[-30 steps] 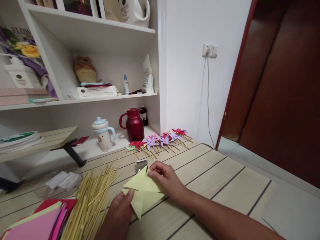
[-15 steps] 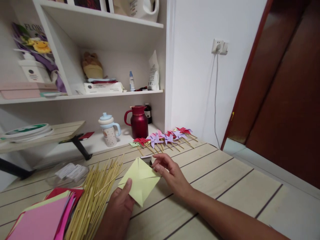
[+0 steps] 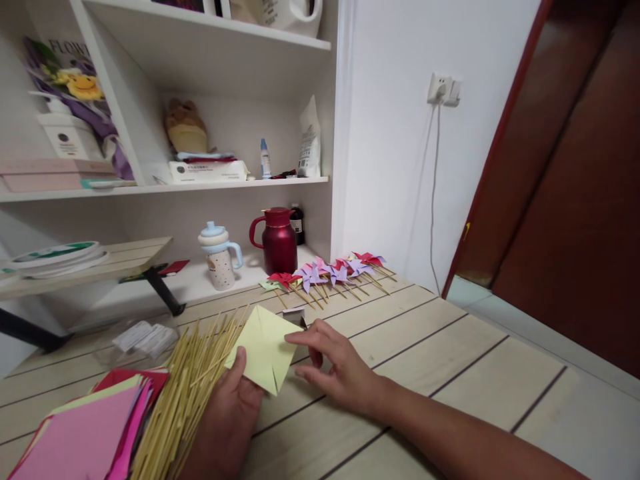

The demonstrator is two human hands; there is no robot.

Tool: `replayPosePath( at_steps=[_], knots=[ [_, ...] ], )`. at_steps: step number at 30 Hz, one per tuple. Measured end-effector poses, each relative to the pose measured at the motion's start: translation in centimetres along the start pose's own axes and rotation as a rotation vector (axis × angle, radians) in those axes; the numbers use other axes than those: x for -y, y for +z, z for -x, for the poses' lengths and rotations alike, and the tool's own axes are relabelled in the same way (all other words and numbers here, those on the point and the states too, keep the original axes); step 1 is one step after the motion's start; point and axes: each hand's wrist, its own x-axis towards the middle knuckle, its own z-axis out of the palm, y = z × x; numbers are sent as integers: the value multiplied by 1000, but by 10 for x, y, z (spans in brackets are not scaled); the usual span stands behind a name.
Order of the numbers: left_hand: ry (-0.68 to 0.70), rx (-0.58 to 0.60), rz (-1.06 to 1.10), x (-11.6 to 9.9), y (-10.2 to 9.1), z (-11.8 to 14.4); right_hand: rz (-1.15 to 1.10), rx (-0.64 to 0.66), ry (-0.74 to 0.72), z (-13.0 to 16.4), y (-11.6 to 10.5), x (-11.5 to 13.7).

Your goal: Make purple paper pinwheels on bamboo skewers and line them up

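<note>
My left hand (image 3: 234, 403) pinches a square of pale yellow paper (image 3: 264, 347) between thumb and fingers at its lower left edge. Slits run inward from the paper's corners. My right hand (image 3: 333, 363) is at the paper's right corner, thumb and index finger apart, the index fingertip at the edge. Behind the paper lies a small whitish box-like thing (image 3: 293, 318), with something dark beside it that I cannot make out. Left of the paper is a bundle of thin wooden sticks (image 3: 180, 393).
Coloured paper sheets (image 3: 83, 433) are stacked at the left front, beside a clear container (image 3: 135, 340). Several paper pinwheels (image 3: 320, 273) on sticks lie at the table's back. A red jug (image 3: 280, 243) and a speckled cup (image 3: 220, 267) stand on the shelf behind.
The yellow paper has moved left and up a little and turned in my left hand. My right hand has come lower, its thumb and index finger now spread apart.
</note>
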Motion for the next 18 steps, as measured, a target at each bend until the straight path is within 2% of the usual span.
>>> replayPosePath(
  at_steps=[3, 9, 18],
  knots=[
    [-38, 10, -2, -1, 0, 0, 59, 61, -30, 3, 6, -3],
    [-101, 53, 2, 2, 7, 6, 97, 93, -58, 9, 18, -4],
    [-106, 20, -3, 11, -10, -9, 82, -150, 97, 3, 15, -9]
  ],
)
